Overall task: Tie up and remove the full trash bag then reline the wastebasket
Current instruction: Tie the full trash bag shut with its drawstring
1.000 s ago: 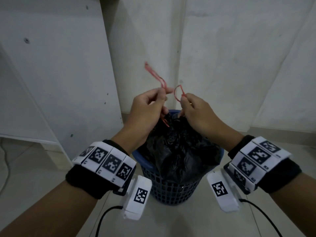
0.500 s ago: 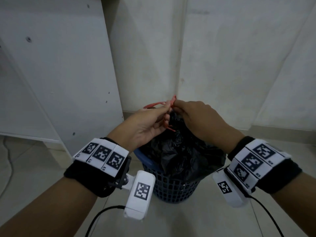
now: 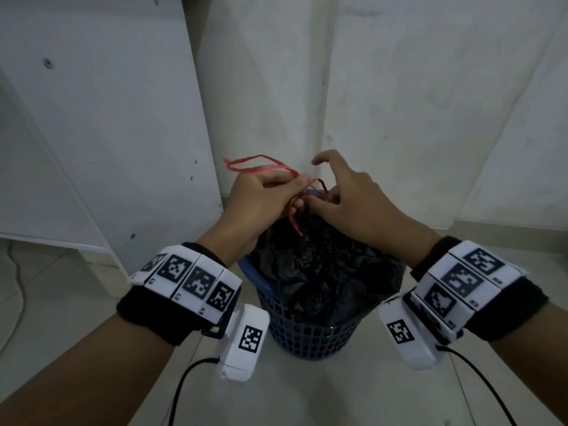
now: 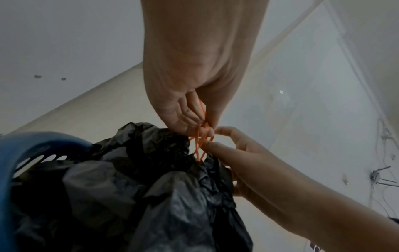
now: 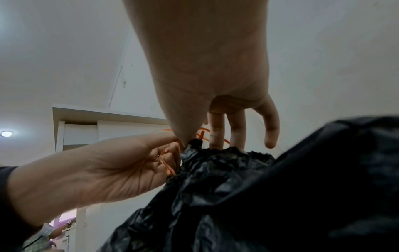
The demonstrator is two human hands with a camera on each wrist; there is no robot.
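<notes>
A black trash bag (image 3: 322,265) fills the blue mesh wastebasket (image 3: 307,330) on the floor, with its mouth gathered into a neck (image 5: 195,143). Red drawstring (image 3: 261,164) strands come out of the neck. My left hand (image 3: 264,198) pinches the strands just above the neck, and a loop sticks out up and to the left. My right hand (image 3: 347,198) is against the neck from the right. Its thumb (image 5: 185,136) pins a strand there, its index finger is lifted, and the other fingers (image 5: 237,129) reach down behind the neck.
The basket stands in a corner of white walls (image 3: 399,103). A white cabinet panel (image 3: 107,118) rises close on the left. Pale floor tiles (image 3: 307,395) lie in front. Black cables (image 3: 184,388) trail from both wrist cameras.
A second ago both hands held the strands raised apart. They then came together low at the neck. Now a loop stands out to the left and my right index finger has lifted.
</notes>
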